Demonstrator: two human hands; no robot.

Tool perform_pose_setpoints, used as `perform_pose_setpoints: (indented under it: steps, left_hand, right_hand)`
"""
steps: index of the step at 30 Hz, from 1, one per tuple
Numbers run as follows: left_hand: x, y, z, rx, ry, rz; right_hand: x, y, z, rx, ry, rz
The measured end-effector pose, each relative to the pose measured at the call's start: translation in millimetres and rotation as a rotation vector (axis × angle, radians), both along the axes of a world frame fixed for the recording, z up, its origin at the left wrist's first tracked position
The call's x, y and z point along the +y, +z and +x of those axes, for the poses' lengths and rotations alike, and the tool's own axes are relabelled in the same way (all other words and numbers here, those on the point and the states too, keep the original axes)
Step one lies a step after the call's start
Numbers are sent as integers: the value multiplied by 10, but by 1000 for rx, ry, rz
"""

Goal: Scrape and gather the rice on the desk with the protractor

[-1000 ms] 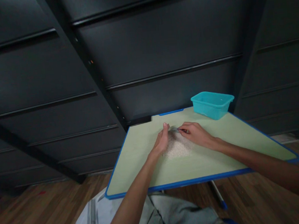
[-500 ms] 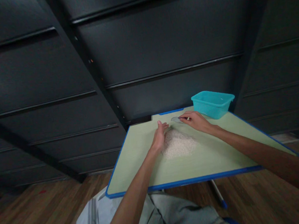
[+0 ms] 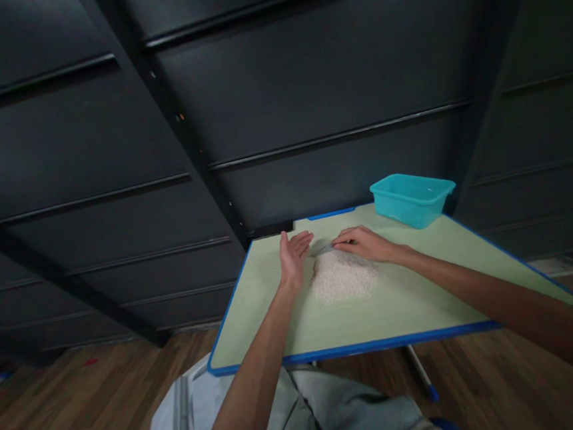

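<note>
A pale heap of rice-like grains point(image 3: 344, 275) lies on the light green tabletop point(image 3: 414, 297). At the heap's left side is my left hand point(image 3: 294, 258), upright on its edge, with fingers stretched and thumb raised, holding nothing. My right hand point(image 3: 364, 243) pinches a thin grey spoon-like utensil point(image 3: 323, 248) over the far edge of the heap. The utensil's tip points left toward my left palm; it is blurred, so its exact kind is unclear.
A turquoise plastic basin point(image 3: 410, 201) stands at the table's back right corner. Blue edging point(image 3: 388, 344) runs round the table. A dark panelled wall point(image 3: 335, 83) rises just behind it, and my legs point(image 3: 348, 404) are below the front edge.
My right hand has brought the utensil left and nearer, to the heap's far edge. My left hand has shifted a little left, away from the grains, with its fingers opened wider.
</note>
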State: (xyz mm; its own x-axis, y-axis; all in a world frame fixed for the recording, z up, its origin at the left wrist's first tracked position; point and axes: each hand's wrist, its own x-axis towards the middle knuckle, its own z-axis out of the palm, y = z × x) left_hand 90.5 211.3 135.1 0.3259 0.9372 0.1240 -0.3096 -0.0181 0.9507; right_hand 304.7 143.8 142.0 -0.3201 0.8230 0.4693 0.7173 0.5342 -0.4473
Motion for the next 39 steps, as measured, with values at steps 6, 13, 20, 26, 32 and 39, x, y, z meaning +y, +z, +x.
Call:
perform_pose_setpoints:
  steps: [6,13,20,26,32,39]
  left_hand:
    - [2,-105,62,161,-59,84]
    - [-92,-149,70,342,-197,234]
    - [-165,-100,126,490,-285,327]
    - [-313,-8,204,472,-377,397]
    - [-384,122,319,251,-422,255]
    - [-306,261,393,104,-190,107]
  right_hand:
    - [-236,131,-120,27,45,-32]
    - [-503,180,15,109,-48,22]
    - [-380,-24,358,106,-307,61]
    - [-323,-102,325,159,-313,61]
    - [-327,-137,312,198,-320,72]
    - [-358,-116,253,235,-350,97]
